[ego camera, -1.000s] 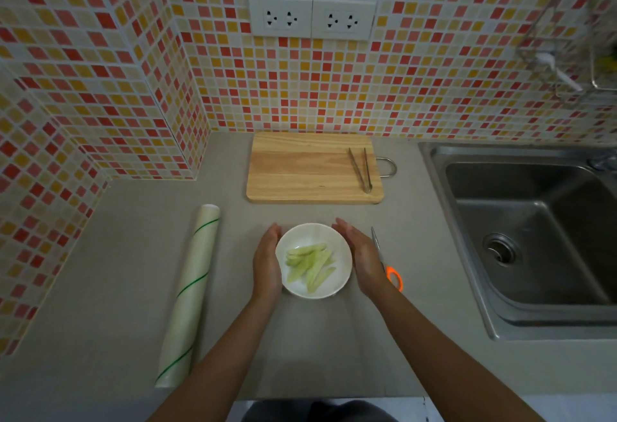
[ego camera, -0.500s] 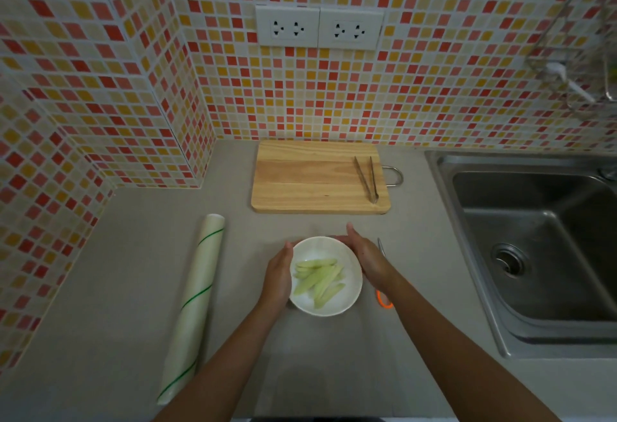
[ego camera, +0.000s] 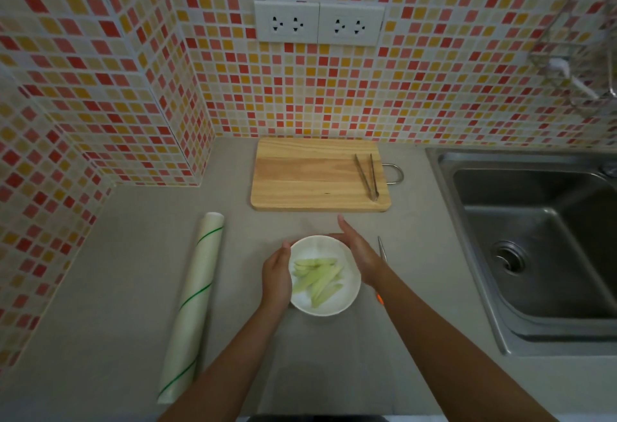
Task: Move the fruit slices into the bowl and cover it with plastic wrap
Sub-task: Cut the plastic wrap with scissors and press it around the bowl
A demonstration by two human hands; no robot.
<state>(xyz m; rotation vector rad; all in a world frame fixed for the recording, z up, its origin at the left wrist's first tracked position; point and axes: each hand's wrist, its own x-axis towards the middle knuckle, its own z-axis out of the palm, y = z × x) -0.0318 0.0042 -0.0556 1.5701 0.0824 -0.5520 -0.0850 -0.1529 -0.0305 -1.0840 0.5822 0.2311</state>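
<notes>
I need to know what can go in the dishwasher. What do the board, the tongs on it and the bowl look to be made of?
The cutting board looks like pale unfinished wood, with visible grain bands. The tongs look like bare metal, grey with a dull sheen. The bowl is plain white and smooth: ceramic or melamine, I cannot tell which.

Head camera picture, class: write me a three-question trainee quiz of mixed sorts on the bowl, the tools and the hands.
1. True or false: the fruit slices lie in the bowl.
2. What lies on the cutting board? A) scissors B) tongs C) plastic wrap roll
3. Fill in: the plastic wrap roll lies to the ____ of the bowl.

Key: 1 true. 2 B, the tongs. 3 left. The left hand and right hand flank the bowl.
</notes>
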